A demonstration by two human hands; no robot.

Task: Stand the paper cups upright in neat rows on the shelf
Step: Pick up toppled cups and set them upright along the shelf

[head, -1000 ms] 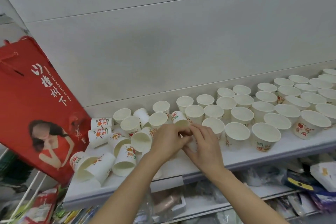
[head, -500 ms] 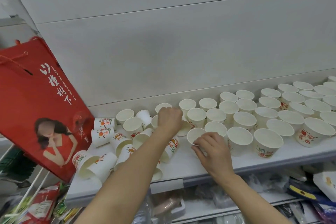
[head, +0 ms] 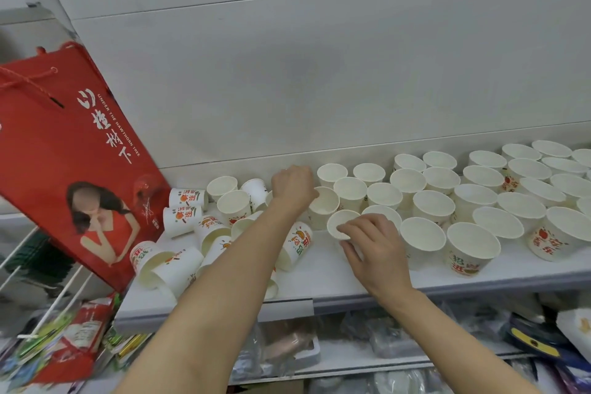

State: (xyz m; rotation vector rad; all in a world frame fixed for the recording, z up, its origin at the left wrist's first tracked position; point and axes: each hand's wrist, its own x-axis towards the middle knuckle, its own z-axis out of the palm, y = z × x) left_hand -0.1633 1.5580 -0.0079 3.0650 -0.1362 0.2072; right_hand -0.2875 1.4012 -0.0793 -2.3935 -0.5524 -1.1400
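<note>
White shelf; right hand pinches upright cup.

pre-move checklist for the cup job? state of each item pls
1. Right hand has its cup: ok, fingers curl round the front-row cup at its rim.
2. That cup is upright: ok, mouth faces up.
3. Left hand grip: cannot tell, it reaches to the back of the shelf and hides whatever is under it.
4. Right-side rows standing: ok, all upright and roughly in line.
5. Left-side cups standing: not ok, several lie on their sides in a heap.
6. Fallen cup beside the left forearm: not ok, on its side near the front edge; the arm could knock it.
</note>
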